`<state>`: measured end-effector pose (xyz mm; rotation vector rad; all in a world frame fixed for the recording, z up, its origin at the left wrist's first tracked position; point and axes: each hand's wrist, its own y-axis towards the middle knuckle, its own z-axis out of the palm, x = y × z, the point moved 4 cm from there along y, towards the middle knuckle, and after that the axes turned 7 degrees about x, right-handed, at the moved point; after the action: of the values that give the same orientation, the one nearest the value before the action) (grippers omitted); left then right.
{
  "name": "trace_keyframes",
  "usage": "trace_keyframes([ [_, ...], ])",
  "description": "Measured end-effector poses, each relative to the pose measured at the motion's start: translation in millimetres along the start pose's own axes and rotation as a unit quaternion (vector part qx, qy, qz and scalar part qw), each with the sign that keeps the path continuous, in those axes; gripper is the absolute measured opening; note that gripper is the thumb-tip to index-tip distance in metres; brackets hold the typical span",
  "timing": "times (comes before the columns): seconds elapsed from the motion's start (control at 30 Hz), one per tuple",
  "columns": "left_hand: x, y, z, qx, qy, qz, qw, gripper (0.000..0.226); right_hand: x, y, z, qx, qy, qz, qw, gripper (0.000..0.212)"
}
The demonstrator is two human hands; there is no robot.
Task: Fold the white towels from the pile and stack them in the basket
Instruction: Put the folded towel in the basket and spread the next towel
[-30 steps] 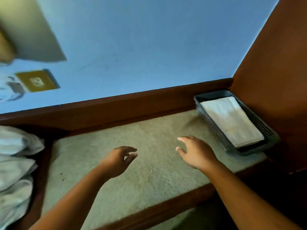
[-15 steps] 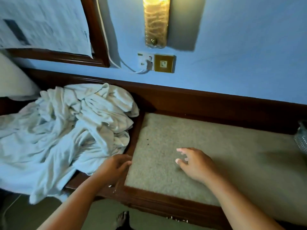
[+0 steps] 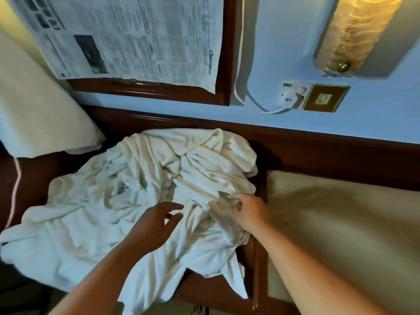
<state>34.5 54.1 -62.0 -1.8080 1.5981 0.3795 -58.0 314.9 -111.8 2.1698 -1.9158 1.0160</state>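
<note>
Head view: your right hand grips a fold at the 3 o'clock edge of the white towel pile, left hand relaxed over its centre; draw one towel clear, find two corners, spread it on the pad at 3 o'clock; basket unseen.

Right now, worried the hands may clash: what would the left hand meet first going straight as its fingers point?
Likely the left hand meets the bunched towel pile first; the right hand, gripping a fold, lies beyond. Depth is unclear.
</note>
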Motion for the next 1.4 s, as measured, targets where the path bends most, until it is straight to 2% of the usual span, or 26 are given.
trace_keyframes([
  [0.17,35.2,-0.2,-48.0,-0.018,-0.013,0.016,1.0,0.021,-0.2,52.1,25.7,-0.044,-0.043,0.092,0.994,0.025],
  [0.27,55.5,-2.6,-59.1,-0.024,-0.023,0.015,0.999,0.023,0.8,65.6,22.9,-0.11,-0.047,0.074,0.99,0.022],
  [0.33,63.7,-3.7,-63.4,-0.024,-0.032,0.014,0.999,0.021,16.4,66.8,8.2,-0.181,0.02,0.044,0.982,0.016],
  [0.4,63.8,2.2,-70.3,-0.019,-0.032,0.024,0.999,0.021,50.9,64.4,-21.1,-0.252,0.136,0.015,0.958,0.016],
  [0.47,50.5,16.7,-78.4,-0.022,-0.01,0.049,0.999,0.025,94.1,58.3,-59.9,-0.279,0.231,-0.038,0.931,0.019],
  [0.57,9.1,46.9,-95.5,-0.07,0.01,0.113,0.991,0.046,154.4,43.0,-112.5,-0.227,0.301,-0.118,0.919,0.017],
  [0.63,-30.3,66.9,-107.7,-0.106,0.022,0.164,0.98,0.065,187.4,28.0,-138.8,-0.171,0.258,-0.187,0.933,0.021],
  [0.7,-69.9,83.5,-118.8,-0.142,0.035,0.214,0.966,0.075,209.9,8.5,-159.1,-0.126,0.168,-0.245,0.947,0.027],
  [0.73,-88.7,89.0,-122.6,-0.158,0.044,0.239,0.957,0.07,216.5,-1.9,-168.9,-0.11,0.128,-0.26,0.951,0.031],
  [0.83,-122.3,101.8,-120.6,-0.175,0.102,0.283,0.937,0.021,213.9,-23.3,-202.0,-0.11,0.013,-0.256,0.96,0.038],
  [0.87,-123.3,105.9,-115.9,-0.163,0.114,0.274,0.941,0.012,206.4,-26.8,-213.5,-0.129,-0.039,-0.242,0.961,0.036],
  [0.93,-107.6,112.8,-107.1,-0.149,0.145,0.218,0.954,0.016,183.0,-30.8,-237.2,-0.182,-0.106,-0.209,0.955,0.03],
  [1.0,-73.4,119.6,-101.8,-0.147,0.185,0.138,0.962,0.023,143.7,-31.8,-263.4,-0.25,-0.095,-0.146,0.952,0.025],
  [1.07,-26.6,124.4,-100.3,-0.126,0.217,0.027,0.968,0.035,97.7,-37.3,-282.9,-0.318,-0.049,-0.067,0.944,0.031],
  [1.13,16.2,122.0,-105.6,-0.117,0.231,-0.07,0.963,0.042,66.6,-45.5,-286.5,-0.354,-0.028,-0.02,0.935,0.029],
  [1.2,38.0,117.0,-114.7,-0.146,0.206,-0.115,0.961,0.043,55.1,-46.1,-270.5,-0.325,-0.035,0.007,0.945,0.025],
  [1.27,25.6,111.6,-127.2,-0.191,0.178,-0.101,0.96,0.044,65.2,-42.3,-242.5,-0.255,-0.036,-0.001,0.966,0.029],
  [1.33,-15.0,104.8,-142.4,-0.222,0.153,-0.017,0.963,0.042,93.8,-39.6,-208.6,-0.166,-0.026,-0.052,0.984,0.044],
  [1.4,-69.1,90.5,-156.6,-0.246,0.112,0.123,0.955,0.029,132.7,-35.5,-174.3,-0.083,-0.025,-0.119,0.989,0.075],
])
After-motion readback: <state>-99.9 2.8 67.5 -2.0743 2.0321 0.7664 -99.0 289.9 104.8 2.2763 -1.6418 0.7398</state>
